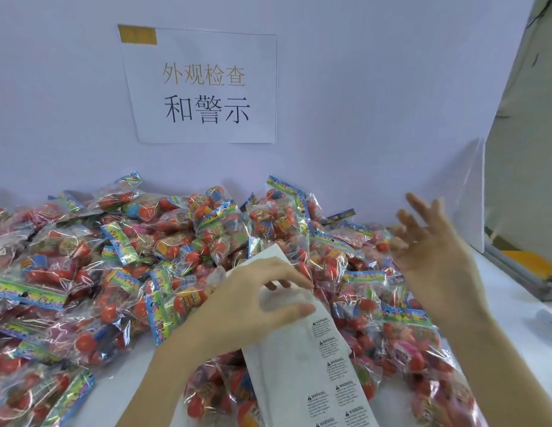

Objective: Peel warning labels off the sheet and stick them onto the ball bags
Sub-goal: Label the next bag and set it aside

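Label sheet [302, 359]: near centre, gripped by left hand [256, 300]. Right hand [435, 241]: raised, fingers spread, blurred. Ball bags [120, 260]: heaped left to right. Paper sign [204, 87]: far wall

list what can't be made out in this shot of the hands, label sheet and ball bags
- Small print under each WARNING heading on the white label sheet, head view: too small to read.
- Sheet's lower end: cut off by the bottom edge.
- Right hand: motion-blurred, so whether a label sticks to its fingers cannot be told.
- Sheet area under the left hand: hidden by it.
- Clear plastic bags of red balls: glare blurs their printing.
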{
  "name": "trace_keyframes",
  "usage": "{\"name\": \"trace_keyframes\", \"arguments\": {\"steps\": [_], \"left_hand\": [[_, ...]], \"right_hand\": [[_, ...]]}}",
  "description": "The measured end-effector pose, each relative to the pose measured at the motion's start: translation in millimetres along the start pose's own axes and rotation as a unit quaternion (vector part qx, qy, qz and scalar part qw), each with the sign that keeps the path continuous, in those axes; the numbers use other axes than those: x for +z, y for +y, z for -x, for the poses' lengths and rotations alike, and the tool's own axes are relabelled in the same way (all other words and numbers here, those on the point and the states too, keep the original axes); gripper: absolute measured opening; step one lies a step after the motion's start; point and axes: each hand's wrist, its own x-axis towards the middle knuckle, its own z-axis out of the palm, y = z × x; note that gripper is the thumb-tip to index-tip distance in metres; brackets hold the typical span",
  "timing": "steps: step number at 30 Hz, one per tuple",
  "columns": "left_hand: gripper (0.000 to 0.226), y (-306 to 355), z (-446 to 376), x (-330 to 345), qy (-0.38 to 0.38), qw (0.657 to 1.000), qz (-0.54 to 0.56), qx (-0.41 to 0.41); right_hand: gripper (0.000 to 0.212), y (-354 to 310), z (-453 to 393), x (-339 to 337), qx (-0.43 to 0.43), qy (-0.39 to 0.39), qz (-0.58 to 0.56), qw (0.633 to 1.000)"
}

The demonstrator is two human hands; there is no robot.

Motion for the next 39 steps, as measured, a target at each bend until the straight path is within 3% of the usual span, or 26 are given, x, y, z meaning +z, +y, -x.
{"name": "trace_keyframes", "arguments": {"steps": [3,7,13,19,21,23,24,29,32,34,36,39], "left_hand": [[0.042,-0.9,0.0,1.9,-0.083,0.995,-0.061,0.008],[0.052,-1.8,-0.6,4.8,-0.088,0.993,-0.071,0.025],[0.03,-4.2,-1.5,12.0,-0.083,0.992,-0.084,0.049],[0.022,-3.5,-1.9,15.2,-0.056,0.994,-0.066,0.066],[0.022,-3.4,-1.5,14.9,-0.052,0.995,-0.054,0.073],[0.023,-3.7,-1.6,15.7,-0.056,0.995,-0.038,0.069],[0.025,-3.7,-0.9,16.1,-0.06,0.996,-0.028,0.056],[0.031,-4.1,-0.5,17.5,-0.054,0.997,-0.031,0.036],[0.036,-5.8,-2.5,18.4,-0.056,0.994,-0.072,0.058],[0.041,-6.5,-2.6,18.9,-0.061,0.993,-0.082,0.059],[0.041,-7.4,-2.6,18.7,-0.066,0.993,-0.083,0.059],[0.037,-7.6,-2.1,18.2,-0.072,0.992,-0.084,0.058]], "right_hand": [[0.028,17.8,7.9,8.2,0.028,-0.047,0.038,0.998],[0.028,23.7,12.6,12.7,0.021,-0.086,0.08,0.993],[0.027,23.6,14.3,15.0,0.043,-0.043,0.081,0.995],[0.028,25.4,14.8,8.9,0.021,-0.065,0.156,0.985],[0.021,26.5,11.8,1.1,-0.056,-0.062,0.328,0.941],[0.014,26.5,4.0,-8.8,-0.129,-0.049,0.555,0.821],[0.019,26.2,1.3,-12.9,-0.131,-0.043,0.613,0.778],[0.006,18.0,-0.9,-21.5,-0.081,-0.089,0.682,0.722],[0.035,9.4,2.9,-31.3,0.02,-0.158,0.742,0.651],[0.041,6.4,6.7,-33.5,0.067,-0.194,0.778,0.593],[0.037,5.1,6.5,-31.7,0.063,-0.211,0.773,0.595],[0.022,2.7,4.8,-26.0,0.008,-0.21,0.736,0.644]]}}
